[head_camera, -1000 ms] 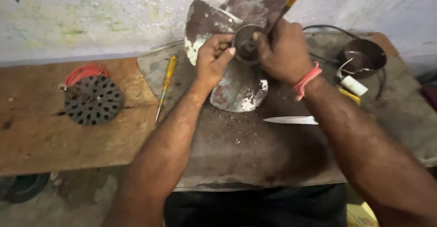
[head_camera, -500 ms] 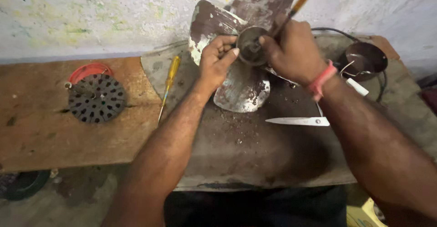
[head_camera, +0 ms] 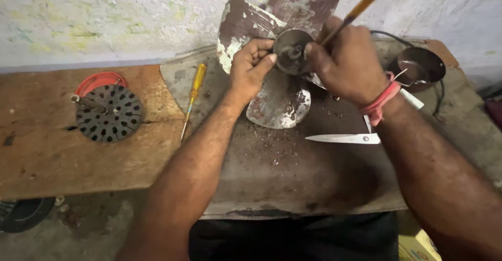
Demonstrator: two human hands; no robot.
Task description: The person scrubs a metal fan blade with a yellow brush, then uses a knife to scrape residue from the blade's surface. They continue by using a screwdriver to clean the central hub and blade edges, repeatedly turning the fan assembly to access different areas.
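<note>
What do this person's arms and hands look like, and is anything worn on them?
Both forearms are bare, with no sleeves or gloves showing. The left hand wears nothing. The right hand has a pinkish-red thread band wound round its wrist, with loose ends hanging.

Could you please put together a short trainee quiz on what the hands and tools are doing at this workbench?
1. True or false: the left hand holds the scissors.
2. Which tool is in the right hand? A) a yellow-handled tool B) scissors C) a hammer
3. Fill in: the loose screwdriver lies between the fan blade and the round black ____.

Key:
1. False; the left hand steadies the hub of the fan blade, and the scissors lie on the bench.
2. A
3. Perforated cover, lying at the left on the wooden board.
</note>
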